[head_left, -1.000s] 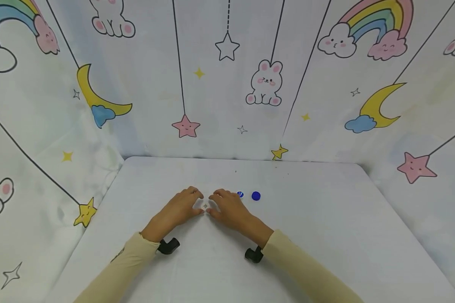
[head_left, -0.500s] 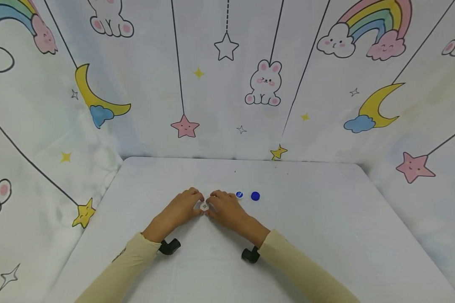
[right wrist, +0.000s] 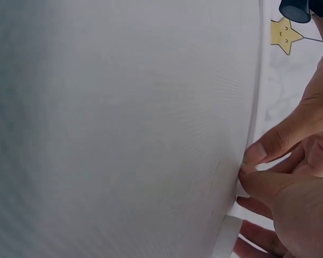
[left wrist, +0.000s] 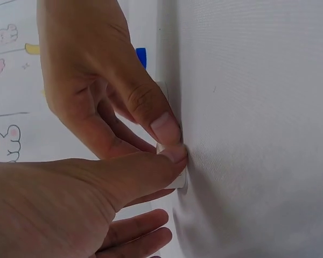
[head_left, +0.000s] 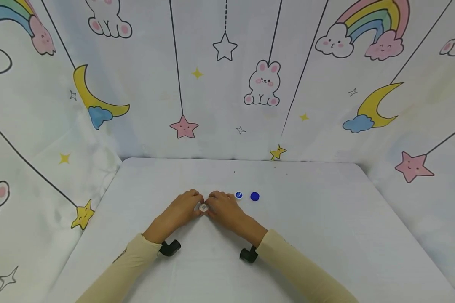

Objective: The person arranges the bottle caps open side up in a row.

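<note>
A small white round piece (head_left: 203, 207) with a greyish mark on top lies low at the table between my hands. My left hand (head_left: 183, 208) pinches it from the left and my right hand (head_left: 226, 209) from the right, the thumbs meeting at its near side. In the left wrist view only a white edge (left wrist: 180, 180) of it shows under the thumb. Fingers hide the rest. Right of my right hand are a white disc with a blue face (head_left: 239, 195) and a plain blue disc (head_left: 255, 196).
The white table (head_left: 318, 235) meets a printed cloth backdrop (head_left: 148, 84) at its back and sides. Black wrist cameras (head_left: 170, 248) hang beneath both forearms. A few tiny specks lie near the table's back edge.
Both hands have closed in on the white piece, from fingertips spread around it to thumbs and fingers gripping its sides. My right hand has shifted slightly left, uncovering the white-and-blue disc.
</note>
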A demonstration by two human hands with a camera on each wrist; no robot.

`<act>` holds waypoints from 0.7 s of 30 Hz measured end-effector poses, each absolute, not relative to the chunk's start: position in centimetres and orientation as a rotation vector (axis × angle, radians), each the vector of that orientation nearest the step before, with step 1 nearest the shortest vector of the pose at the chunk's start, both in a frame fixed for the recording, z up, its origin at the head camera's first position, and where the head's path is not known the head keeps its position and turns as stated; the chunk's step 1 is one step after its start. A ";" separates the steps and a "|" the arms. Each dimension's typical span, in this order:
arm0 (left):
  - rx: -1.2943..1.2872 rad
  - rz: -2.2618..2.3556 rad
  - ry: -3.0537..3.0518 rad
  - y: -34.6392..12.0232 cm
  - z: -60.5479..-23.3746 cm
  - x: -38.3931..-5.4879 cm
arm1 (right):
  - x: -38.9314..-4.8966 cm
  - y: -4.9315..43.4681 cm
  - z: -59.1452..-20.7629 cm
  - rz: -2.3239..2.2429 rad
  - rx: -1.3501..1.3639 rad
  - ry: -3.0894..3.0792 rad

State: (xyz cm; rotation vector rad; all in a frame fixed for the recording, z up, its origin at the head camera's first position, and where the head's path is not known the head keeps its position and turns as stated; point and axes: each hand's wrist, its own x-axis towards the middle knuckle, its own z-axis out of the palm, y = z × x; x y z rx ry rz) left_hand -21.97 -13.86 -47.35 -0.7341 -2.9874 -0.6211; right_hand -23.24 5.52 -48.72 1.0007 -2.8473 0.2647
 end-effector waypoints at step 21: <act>-0.778 -0.525 -2.890 -14.0 -46.8 -21.8 | -23.9 5.7 -46.2 0.504 0.957 -2.968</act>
